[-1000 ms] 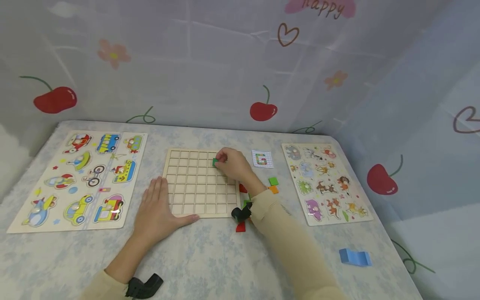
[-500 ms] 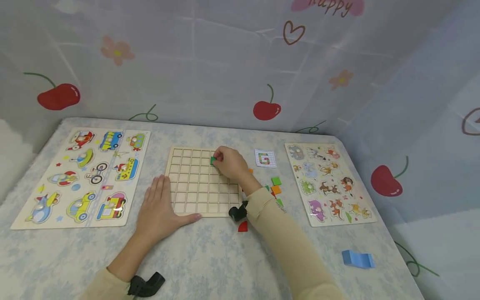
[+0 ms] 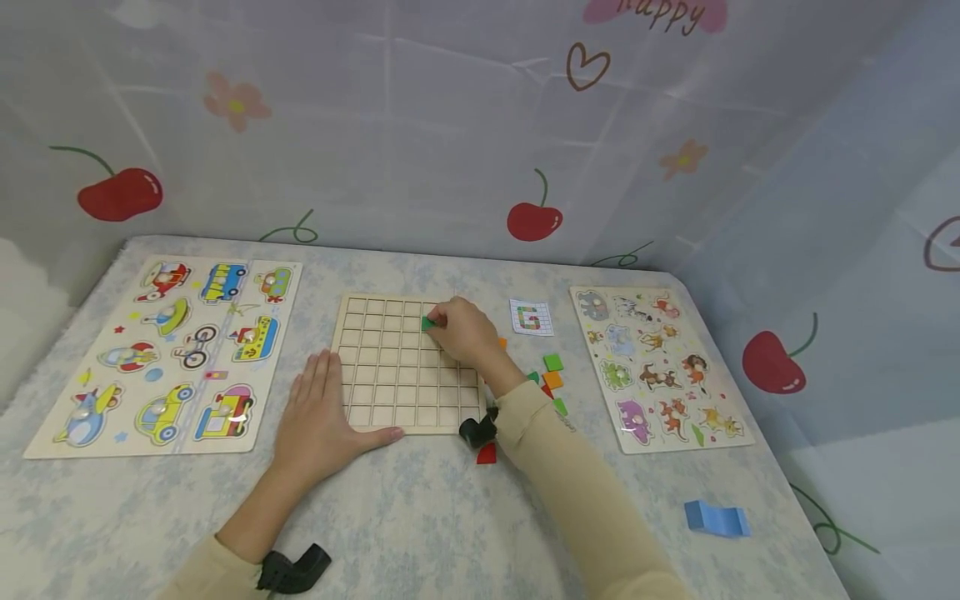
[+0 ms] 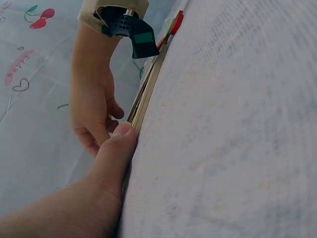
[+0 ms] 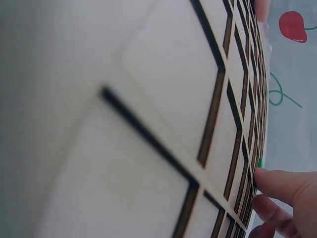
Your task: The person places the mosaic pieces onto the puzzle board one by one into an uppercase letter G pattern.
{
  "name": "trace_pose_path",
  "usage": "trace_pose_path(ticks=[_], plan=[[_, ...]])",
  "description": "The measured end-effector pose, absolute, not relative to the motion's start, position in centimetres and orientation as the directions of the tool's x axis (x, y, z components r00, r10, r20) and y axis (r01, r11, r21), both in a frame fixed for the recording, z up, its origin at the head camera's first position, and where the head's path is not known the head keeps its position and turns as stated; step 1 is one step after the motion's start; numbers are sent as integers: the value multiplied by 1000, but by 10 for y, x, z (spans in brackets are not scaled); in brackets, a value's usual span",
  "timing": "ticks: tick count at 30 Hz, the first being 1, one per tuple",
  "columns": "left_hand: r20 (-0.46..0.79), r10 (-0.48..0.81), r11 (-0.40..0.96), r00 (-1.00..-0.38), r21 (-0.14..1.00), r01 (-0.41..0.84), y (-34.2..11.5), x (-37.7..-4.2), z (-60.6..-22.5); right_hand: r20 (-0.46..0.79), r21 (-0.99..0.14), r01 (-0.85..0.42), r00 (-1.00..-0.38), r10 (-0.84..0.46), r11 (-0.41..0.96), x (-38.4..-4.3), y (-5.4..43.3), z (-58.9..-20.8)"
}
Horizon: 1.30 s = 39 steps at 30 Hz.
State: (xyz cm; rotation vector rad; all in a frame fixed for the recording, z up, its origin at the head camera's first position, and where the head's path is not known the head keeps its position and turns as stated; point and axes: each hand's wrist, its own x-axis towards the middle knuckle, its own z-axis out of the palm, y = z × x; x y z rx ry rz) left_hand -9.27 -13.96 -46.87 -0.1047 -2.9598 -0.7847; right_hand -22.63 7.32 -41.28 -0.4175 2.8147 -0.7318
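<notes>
A pale wooden grid board [image 3: 393, 358] lies mid-table, crossed by grooves into square cells. My right hand [image 3: 465, 333] reaches over it and pinches a small green square tile [image 3: 427, 323] at cells near the far edge. In the right wrist view a sliver of the green tile [image 5: 260, 162] shows just past the thumb and fingertips. Flat at the board's near-left corner rests my left hand [image 3: 315, 417], fingers straight along the left side and thumb along the front edge. The left wrist view has the left thumb [image 4: 116, 144] against the board's edge [image 4: 146, 94].
Right of the board lie loose green [image 3: 552, 362], orange [image 3: 552, 380] and red [image 3: 487, 454] pieces, some behind the right forearm. Behind them is a pattern card [image 3: 531, 317]. A vehicle puzzle [image 3: 165, 358] lies left, an animal puzzle [image 3: 660, 367] right, and a blue block [image 3: 717, 518] nearer.
The head view has shifted slightly. My right hand and the green tile have moved a little left over the board, the tile now looking tilted. The left hand keeps its place.
</notes>
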Motion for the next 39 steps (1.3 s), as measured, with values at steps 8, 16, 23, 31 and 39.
trace_pose_path(ticks=[8,16,23,31,39], plan=[[77,46,866,-996,494,78,-138,-93,-471,-109,-518,-214,-944,-311,829,-222,100,-410],[76,50,865,-996,495,82,-138,-93,-471,-99,-500,-155,-967,-235,852,-223,151,-404],[89,52,867,-995,491,89,-138,-93,-470,-181,-460,-142,-951,-249,876,-219,177,-410],[96,49,869,-994,487,89,-139,-94,-471,-193,-493,-139,-945,-264,859,-215,180,-416],[82,45,866,-996,494,80,-139,-92,-468,-170,-585,-140,-942,-289,799,-211,178,-420]])
